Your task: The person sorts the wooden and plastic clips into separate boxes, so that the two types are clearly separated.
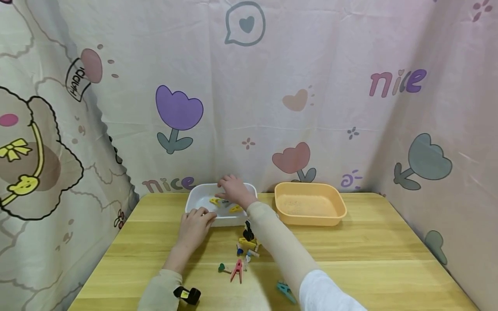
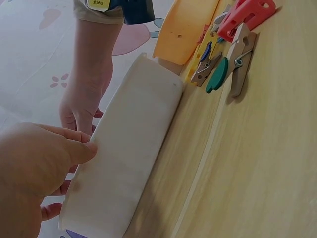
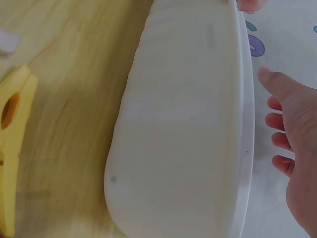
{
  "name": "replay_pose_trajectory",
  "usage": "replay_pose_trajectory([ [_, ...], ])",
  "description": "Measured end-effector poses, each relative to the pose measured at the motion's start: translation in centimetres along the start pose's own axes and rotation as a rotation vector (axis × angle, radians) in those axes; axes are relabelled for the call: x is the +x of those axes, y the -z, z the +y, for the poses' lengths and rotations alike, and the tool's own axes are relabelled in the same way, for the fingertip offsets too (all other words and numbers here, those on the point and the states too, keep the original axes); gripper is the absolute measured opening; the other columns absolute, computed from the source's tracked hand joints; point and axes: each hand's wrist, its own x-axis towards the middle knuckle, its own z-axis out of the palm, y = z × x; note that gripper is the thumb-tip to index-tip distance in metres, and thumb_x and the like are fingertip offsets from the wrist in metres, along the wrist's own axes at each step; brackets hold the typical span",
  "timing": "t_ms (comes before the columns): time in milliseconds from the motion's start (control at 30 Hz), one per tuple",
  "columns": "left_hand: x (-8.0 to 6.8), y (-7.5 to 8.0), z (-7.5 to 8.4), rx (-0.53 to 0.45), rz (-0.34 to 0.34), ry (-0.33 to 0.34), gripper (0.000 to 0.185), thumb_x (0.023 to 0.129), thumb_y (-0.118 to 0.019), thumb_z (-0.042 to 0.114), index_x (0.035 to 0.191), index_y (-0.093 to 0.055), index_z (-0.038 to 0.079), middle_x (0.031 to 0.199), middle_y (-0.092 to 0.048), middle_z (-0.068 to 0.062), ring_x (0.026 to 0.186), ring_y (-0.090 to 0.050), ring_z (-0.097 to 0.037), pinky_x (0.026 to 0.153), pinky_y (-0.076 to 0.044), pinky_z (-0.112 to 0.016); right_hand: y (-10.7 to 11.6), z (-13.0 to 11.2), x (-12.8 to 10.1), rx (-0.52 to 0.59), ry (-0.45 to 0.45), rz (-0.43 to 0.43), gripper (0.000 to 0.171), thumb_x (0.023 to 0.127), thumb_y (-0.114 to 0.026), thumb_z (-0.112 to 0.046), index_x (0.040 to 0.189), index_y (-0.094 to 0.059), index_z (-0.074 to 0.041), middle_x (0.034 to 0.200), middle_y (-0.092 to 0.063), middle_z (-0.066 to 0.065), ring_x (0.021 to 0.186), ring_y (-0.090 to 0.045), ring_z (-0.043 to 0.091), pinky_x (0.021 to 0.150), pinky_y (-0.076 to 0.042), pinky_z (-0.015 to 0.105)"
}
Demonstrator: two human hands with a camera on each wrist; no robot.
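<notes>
A white tray (image 1: 229, 222) stands at the table's back middle, with two yellow clothespins (image 1: 235, 209) lying in it. My left hand (image 1: 196, 223) grips the tray's near left rim; in the left wrist view the thumb of that left hand (image 2: 34, 163) presses on the outer wall of the tray (image 2: 133, 144) and the fingers reach inside. My right hand (image 1: 233, 189) hovers over the tray's inside with relaxed fingers and holds nothing. It shows again as the right hand (image 3: 292, 129) beyond the tray's wall (image 3: 178, 124).
An orange tray (image 1: 311, 219) stands right of the white one. Several loose clothespins (image 1: 246, 246) lie on the wooden table in front of the trays: a pink one (image 1: 237, 270), a teal one (image 1: 285, 292) and others. Printed cloth walls close the back and sides.
</notes>
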Motion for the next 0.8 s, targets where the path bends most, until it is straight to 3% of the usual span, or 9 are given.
replay_pose_trajectory([
  [433,-0.1,-0.2,-0.2,0.005,0.045,-0.016,0.013,0.085,-0.074,0.023,0.099,-0.075,0.023,0.092,-0.066,-0.001,0.083,-0.060,-0.026,0.071,-0.042,-0.043,0.0,0.3,-0.8,-0.003,0.030,0.026,0.038,0.093,-0.060,-0.049,0.116,-0.065,-0.019,0.124,-0.061,-0.001,0.112,-0.053,0.018,0.098,-0.045,0.034],
  [800,-0.1,-0.2,-0.2,0.018,-0.016,0.004,0.013,0.088,-0.072,0.025,0.101,-0.074,0.025,0.096,-0.067,0.000,0.088,-0.061,-0.025,0.074,-0.043,-0.043,0.9,1.3,-2.6,-0.030,0.068,0.080,0.037,0.093,-0.060,-0.049,0.116,-0.066,-0.019,0.117,-0.063,-0.002,0.108,-0.056,0.016,0.095,-0.047,0.034],
])
